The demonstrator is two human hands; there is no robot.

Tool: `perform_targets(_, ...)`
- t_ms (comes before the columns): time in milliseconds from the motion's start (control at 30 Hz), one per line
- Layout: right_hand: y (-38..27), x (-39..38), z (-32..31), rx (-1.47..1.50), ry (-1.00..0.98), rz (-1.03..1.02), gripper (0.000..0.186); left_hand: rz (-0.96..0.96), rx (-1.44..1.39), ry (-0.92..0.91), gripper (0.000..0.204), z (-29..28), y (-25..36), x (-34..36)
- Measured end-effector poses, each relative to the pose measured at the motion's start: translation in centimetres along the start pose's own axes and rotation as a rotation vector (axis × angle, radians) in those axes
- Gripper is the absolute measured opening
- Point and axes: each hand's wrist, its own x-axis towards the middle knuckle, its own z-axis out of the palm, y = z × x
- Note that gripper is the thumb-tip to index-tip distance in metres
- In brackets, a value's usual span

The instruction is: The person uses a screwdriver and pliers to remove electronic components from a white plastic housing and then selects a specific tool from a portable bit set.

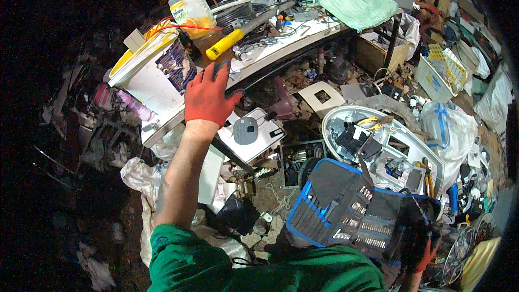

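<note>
My left hand [208,100], in a red glove with dark fingertips, reaches over the near edge of the white workbench [286,43]. Its fingers are spread and nothing shows in them. Just beyond the fingertips lies a long tool with a yellow handle [225,44]. A small grey rounded device [246,131] rests on a white panel [262,150] beside the left wrist. At the lower right, my right hand [426,251], in a red and dark glove, is curled at the right edge of an unfolded black tool roll [346,205] with blue trim and rows of bits. A thin rod runs toward that hand; its grip is in shadow.
On the bench stand a white bucket [146,84] and a clear bottle [189,8]; a pale green bag [348,0] lies farther right. Right of centre, a white oval tub [330,124] holds tools and parts. Scrap, bags and a crate [432,81] crowd the floor.
</note>
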Motion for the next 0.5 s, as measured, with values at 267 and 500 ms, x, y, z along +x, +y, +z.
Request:
perform_targets(267,2.0,-1.4,1.3,0.6,0.084,0.399,0.064,-0.007,-0.053,-0.045,0.049,3.1,-1.1,2.6)
perform_targets(500,-2.6,1.2,-0.6,-0.032,-0.023,-0.041,0.061,-0.23,-0.146,-0.238,0.047,1.8,-2.5,3.8)
